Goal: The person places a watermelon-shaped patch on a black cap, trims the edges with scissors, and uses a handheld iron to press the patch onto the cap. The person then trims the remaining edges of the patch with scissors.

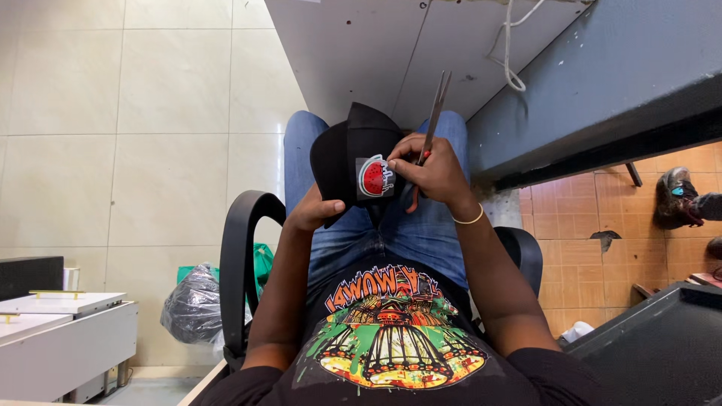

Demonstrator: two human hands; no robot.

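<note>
pale floor tiles (pixel 150 113) fill the left half of the view; orange tiles (pixel 602 225) lie at the right, under a dark grey bench edge (pixel 602 90). a white table underside (pixel 376 45) spans the top centre, with a loose white cord (pixel 511 53) hanging at its right edge. the person sits in a black office chair (pixel 237 263), legs in blue jeans (pixel 406 233). a white cabinet (pixel 68 338) stands at the lower left corner, and a black plastic bag (pixel 192 304) lies beside the chair's left armrest. a black cap (pixel 350 154) rests on the lap, between the knees, its front panel carrying a red watermelon patch (pixel 374 177). the left hand (pixel 320 210) grips the cap's lower edge, fingers curled shut on the fabric. the right hand (pixel 432 173) is closed around scissors (pixel 435 113), thumb and fingers clamped at the handles, blades pointing up and nearly together; its fingertips touch the patch's right edge. a thin gold bangle (pixel 470 219) circles the right wrist.
</note>
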